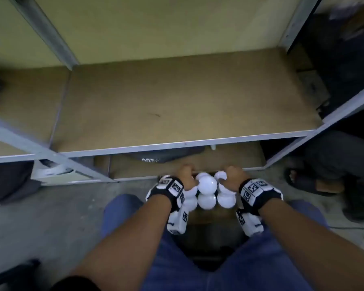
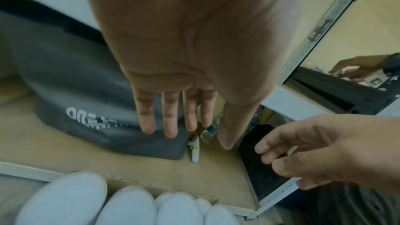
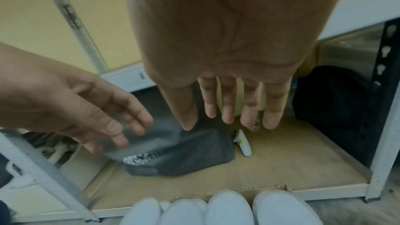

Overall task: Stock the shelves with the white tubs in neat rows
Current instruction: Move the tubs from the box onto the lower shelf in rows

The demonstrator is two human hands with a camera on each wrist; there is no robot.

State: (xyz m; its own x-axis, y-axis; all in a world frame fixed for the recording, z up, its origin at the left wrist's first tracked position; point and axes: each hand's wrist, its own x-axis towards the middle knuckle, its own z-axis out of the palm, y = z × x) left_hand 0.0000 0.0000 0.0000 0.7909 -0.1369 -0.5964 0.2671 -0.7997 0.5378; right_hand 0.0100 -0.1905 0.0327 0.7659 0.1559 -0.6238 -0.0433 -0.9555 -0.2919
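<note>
Several white tubs with round lids stand packed together in a brown cardboard box on the floor between my knees, just in front of the bottom shelf. My left hand hovers over the left tubs and my right hand over the right ones. In the left wrist view the left hand has straight, spread fingers and holds nothing above the tubs. My right hand is likewise flat and empty over the tubs.
The wide middle shelf board is bare, framed by grey metal uprights. On the bottom shelf lie a grey bag, a small white tube and a black bag. Another person's sandalled foot is at the right.
</note>
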